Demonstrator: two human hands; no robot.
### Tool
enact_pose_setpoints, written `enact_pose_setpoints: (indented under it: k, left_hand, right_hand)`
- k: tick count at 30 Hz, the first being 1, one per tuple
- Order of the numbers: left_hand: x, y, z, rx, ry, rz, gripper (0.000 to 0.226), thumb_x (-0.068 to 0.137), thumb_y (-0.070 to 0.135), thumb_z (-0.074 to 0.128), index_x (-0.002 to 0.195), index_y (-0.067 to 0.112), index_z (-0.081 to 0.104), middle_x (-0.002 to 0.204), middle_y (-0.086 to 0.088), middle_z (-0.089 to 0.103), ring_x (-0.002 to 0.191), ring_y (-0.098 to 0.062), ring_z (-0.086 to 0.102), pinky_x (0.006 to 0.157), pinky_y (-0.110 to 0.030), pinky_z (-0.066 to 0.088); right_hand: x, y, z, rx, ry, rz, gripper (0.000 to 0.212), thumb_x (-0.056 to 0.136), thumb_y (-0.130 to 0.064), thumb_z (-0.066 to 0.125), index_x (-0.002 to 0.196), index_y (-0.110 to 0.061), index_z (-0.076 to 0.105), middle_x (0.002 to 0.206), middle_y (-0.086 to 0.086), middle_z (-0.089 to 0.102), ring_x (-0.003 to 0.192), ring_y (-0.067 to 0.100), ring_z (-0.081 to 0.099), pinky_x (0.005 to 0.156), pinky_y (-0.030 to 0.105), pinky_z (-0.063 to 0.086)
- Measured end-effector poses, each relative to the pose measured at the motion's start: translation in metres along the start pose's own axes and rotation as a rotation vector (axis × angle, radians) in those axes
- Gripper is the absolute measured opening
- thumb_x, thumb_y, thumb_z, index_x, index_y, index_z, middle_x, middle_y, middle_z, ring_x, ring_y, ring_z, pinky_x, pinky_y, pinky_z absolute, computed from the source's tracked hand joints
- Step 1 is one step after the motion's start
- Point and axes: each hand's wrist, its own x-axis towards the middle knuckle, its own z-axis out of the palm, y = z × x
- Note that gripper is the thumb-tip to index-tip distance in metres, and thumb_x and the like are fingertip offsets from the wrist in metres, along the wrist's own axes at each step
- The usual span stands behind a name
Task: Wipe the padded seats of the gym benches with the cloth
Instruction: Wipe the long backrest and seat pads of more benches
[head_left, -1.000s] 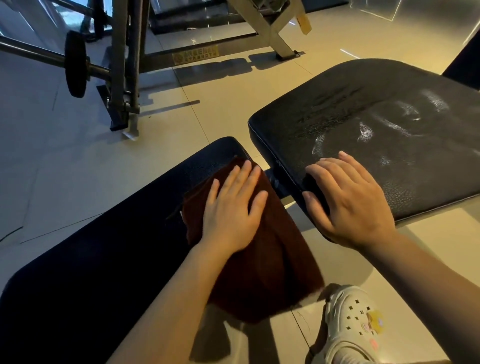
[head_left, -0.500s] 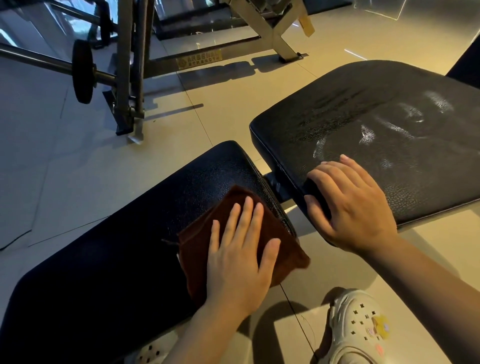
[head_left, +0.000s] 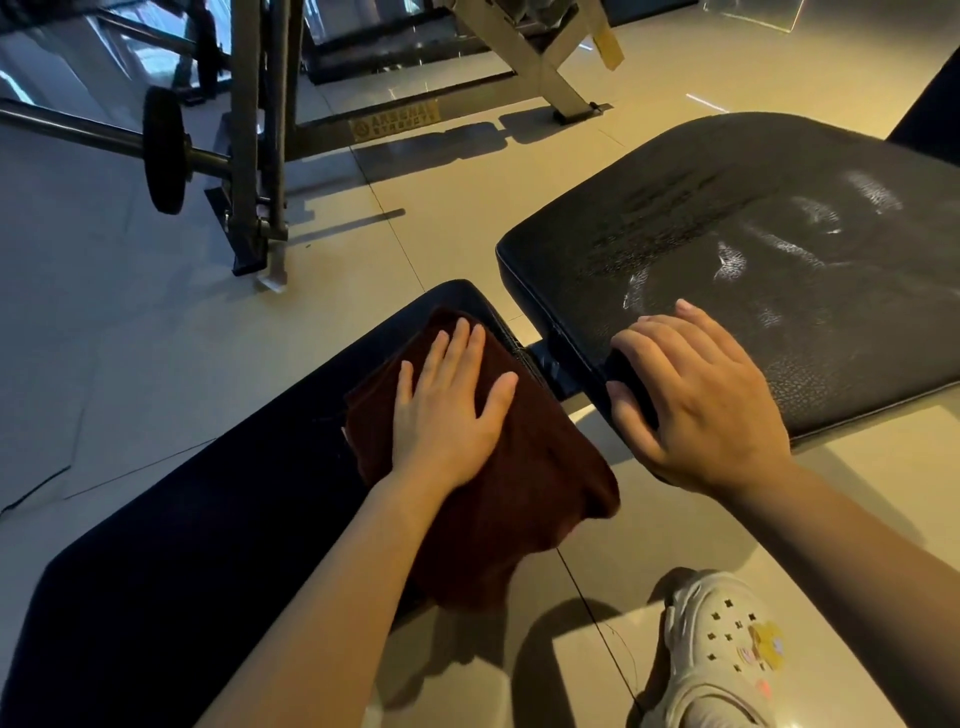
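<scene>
At the far left, a barbell (head_left: 78, 130) with a black weight plate (head_left: 163, 150) is seen resting across a metal rack frame (head_left: 257, 130) that stands on the tiled floor (head_left: 130, 322). Below it, a long black padded bench pad (head_left: 182, 519) is laid diagonally from the lower left corner up toward the centre. A dark brown cloth (head_left: 519, 493) is spread over the upper end of this pad, and its near edge is draped off the side of the pad toward the floor. The cloth is pressed flat by the left hand (head_left: 449, 410), whose fingers are held straight and slightly spread, pointing toward the pad's far end. Just right of the pad, across a narrow gap with a metal bracket, a second black padded seat (head_left: 753, 249) is seen, its textured surface marked with pale smears. Its near corner is gripped by the right hand (head_left: 696, 405), with fingers curled over the top edge and the thumb against the side. At the lower right, a white perforated clog (head_left: 717, 649) with small charms is planted on the floor.
</scene>
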Motion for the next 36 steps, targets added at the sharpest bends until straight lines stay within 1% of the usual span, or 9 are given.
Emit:
enact_pose_setpoints:
  k: [2,5,8,11,15,19,22,29,36]
  left_hand:
    - [-0.003,0.006,-0.001,0.01,0.006,0.013,0.064,0.1,0.057,0.014,0.154,0.028,-0.004,0.163,0.009,-0.009,0.148,-0.009,-0.011,0.12,-0.039,-0.008]
    - [-0.028,0.027,0.005,0.033,-0.011,0.212,0.076,0.09,0.069,0.005,0.154,0.029,-0.005,0.162,0.01,-0.014,0.147,-0.008,-0.017,0.12,-0.04,-0.011]
    - [-0.058,0.036,0.014,0.065,-0.021,0.342,0.091,0.08,0.082,0.009,0.153,0.03,-0.008,0.16,0.01,-0.018,0.146,-0.008,-0.02,0.118,-0.04,-0.015]
    - [-0.083,0.014,0.023,0.06,0.0,0.373,0.079,0.085,0.079,0.003,0.149,0.036,-0.017,0.16,0.011,-0.018,0.146,-0.007,-0.021,0.119,-0.039,-0.015]
    - [-0.1,-0.025,0.026,-0.03,0.008,0.301,0.068,0.087,0.078,-0.003,0.147,0.047,-0.014,0.16,0.017,-0.011,0.145,0.002,-0.018,0.119,-0.037,-0.007]
    - [-0.07,-0.028,0.011,-0.002,-0.012,0.159,0.09,0.066,0.091,-0.013,0.143,0.046,-0.018,0.154,0.022,-0.026,0.141,0.003,-0.025,0.119,-0.034,-0.015]
    - [-0.038,-0.029,0.003,-0.015,-0.004,0.084,0.098,0.064,0.092,0.0,0.147,0.041,-0.014,0.156,0.018,-0.02,0.143,0.001,-0.019,0.119,-0.036,-0.012]
    - [0.045,-0.04,-0.007,-0.067,0.009,0.041,0.091,0.078,0.083,0.019,0.154,0.036,0.005,0.163,0.011,-0.002,0.149,-0.007,-0.003,0.12,-0.038,-0.005]
    - [0.045,-0.039,-0.011,-0.119,0.023,-0.1,0.087,0.081,0.075,0.018,0.155,0.032,0.007,0.164,0.006,-0.001,0.15,-0.01,-0.003,0.121,-0.041,-0.005]
  right_hand:
    - [0.0,0.0,0.0,-0.008,-0.006,0.01,0.04,0.092,-0.033,0.047,0.112,-0.003,0.063,0.109,0.016,0.066,0.106,0.032,0.06,0.113,0.04,0.028]
    - [0.0,-0.001,0.0,-0.013,-0.025,0.007,0.041,0.092,-0.033,0.047,0.114,-0.002,0.062,0.11,0.018,0.065,0.106,0.033,0.06,0.113,0.041,0.028]
    - [0.0,-0.002,-0.003,-0.014,-0.045,0.009,0.042,0.093,-0.034,0.045,0.115,-0.002,0.061,0.11,0.018,0.065,0.106,0.033,0.06,0.113,0.041,0.029]
    - [-0.001,-0.002,-0.004,-0.009,-0.048,0.019,0.042,0.093,-0.034,0.043,0.114,-0.003,0.061,0.11,0.018,0.066,0.106,0.034,0.061,0.112,0.043,0.031]
    - [-0.002,-0.002,-0.004,0.002,-0.03,0.008,0.041,0.093,-0.034,0.043,0.114,-0.003,0.062,0.11,0.018,0.066,0.106,0.034,0.061,0.112,0.043,0.03]
    - [-0.002,0.0,0.0,0.016,-0.003,0.011,0.039,0.092,-0.032,0.045,0.113,-0.002,0.061,0.108,0.018,0.065,0.104,0.035,0.061,0.111,0.044,0.031]
    - [-0.004,0.0,0.001,0.02,0.013,0.002,0.038,0.093,-0.031,0.046,0.113,-0.002,0.061,0.109,0.018,0.065,0.104,0.034,0.061,0.112,0.043,0.031]
    - [-0.004,0.002,0.004,0.024,0.041,-0.009,0.036,0.092,-0.028,0.048,0.111,-0.002,0.063,0.108,0.018,0.066,0.104,0.033,0.061,0.112,0.041,0.031]
    - [-0.003,0.002,0.002,0.025,0.032,0.008,0.036,0.091,-0.029,0.046,0.109,-0.003,0.064,0.106,0.017,0.067,0.102,0.033,0.062,0.111,0.042,0.032]
